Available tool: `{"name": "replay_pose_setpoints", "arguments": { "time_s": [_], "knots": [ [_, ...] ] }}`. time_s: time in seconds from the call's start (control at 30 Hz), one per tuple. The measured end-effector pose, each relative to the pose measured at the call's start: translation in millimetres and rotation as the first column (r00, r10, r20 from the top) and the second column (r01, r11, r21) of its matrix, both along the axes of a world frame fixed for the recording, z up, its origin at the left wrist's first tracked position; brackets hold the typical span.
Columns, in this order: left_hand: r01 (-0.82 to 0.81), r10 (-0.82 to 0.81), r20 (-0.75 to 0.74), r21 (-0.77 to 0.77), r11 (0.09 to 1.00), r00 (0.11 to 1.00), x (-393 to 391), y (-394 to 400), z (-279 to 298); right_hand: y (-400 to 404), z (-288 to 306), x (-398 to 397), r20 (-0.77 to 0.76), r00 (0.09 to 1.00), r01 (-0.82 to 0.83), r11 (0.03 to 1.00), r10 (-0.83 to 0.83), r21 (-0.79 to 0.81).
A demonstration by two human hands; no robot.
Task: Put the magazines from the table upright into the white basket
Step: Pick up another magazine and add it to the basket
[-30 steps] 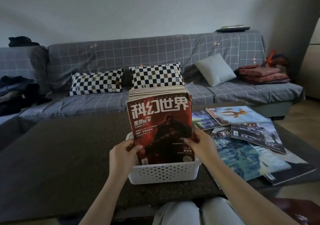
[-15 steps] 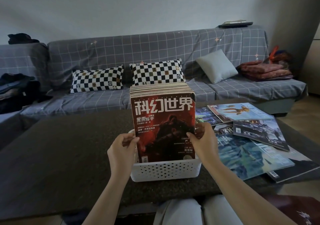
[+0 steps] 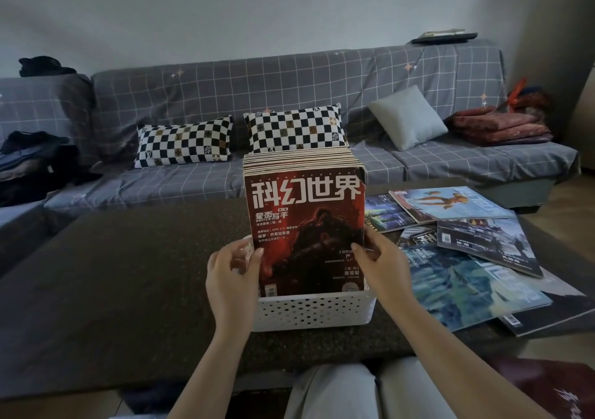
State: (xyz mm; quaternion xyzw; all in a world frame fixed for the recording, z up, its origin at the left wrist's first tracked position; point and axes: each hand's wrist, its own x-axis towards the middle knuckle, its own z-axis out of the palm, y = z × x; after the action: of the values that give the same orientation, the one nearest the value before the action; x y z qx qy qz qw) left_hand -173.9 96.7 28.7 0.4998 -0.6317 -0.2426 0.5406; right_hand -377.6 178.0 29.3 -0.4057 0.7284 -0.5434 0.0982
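The white perforated basket (image 3: pixel 314 312) stands on the dark table near its front edge, packed with upright magazines. The frontmost one is a red magazine (image 3: pixel 306 222) with white characters, standing upright against the stack. My left hand (image 3: pixel 230 277) holds its left edge, thumb on the cover. My right hand (image 3: pixel 383 264) pinches its right edge, thumb in front and fingers behind. Several loose magazines lie flat to the right of the basket: an orange-figure cover (image 3: pixel 450 204), a grey one (image 3: pixel 483 241) and a large blue one (image 3: pixel 463 286).
The dark table (image 3: pixel 128 273) stretches left of the basket. Behind it is a grey checked sofa (image 3: pixel 289 86) with checkered pillows (image 3: pixel 185 144), folded red blankets (image 3: pixel 502 125) and dark clothes (image 3: pixel 32 160). My knees (image 3: pixel 354 389) are under the table's front edge.
The red magazine went from slightly tilted to upright against the stack. Both hands slid a little higher along its side edges.
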Motion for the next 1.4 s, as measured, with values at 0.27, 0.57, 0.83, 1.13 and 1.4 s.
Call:
{"name": "replay_pose_setpoints", "arguments": {
  "time_s": [0.27,0.57,0.83,1.13,1.4],
  "knots": [
    [0.156,-0.150,-0.107,0.048,0.987,0.983,-23,38,4,35,-9,-9,-0.003,0.997,0.080,0.996,-0.080,-0.042],
    [0.443,-0.426,-0.177,0.075,0.893,0.888,-94,90,-2,88,-16,-49,0.008,0.990,0.139,0.990,-0.139,0.033],
    [0.594,-0.568,-0.183,0.153,0.789,0.802,-170,123,-18,121,-38,-108,-0.037,0.974,0.226,0.950,-0.223,0.215],
    [0.442,-0.541,0.118,0.446,0.778,0.833,-206,117,-64,116,-62,-159,-0.333,0.914,0.387,0.735,-0.230,0.556],
    [0.446,-0.549,0.082,0.489,0.749,0.832,-215,111,-68,107,-65,-171,-0.438,0.885,0.421,0.674,-0.159,0.607]
  ]
}}
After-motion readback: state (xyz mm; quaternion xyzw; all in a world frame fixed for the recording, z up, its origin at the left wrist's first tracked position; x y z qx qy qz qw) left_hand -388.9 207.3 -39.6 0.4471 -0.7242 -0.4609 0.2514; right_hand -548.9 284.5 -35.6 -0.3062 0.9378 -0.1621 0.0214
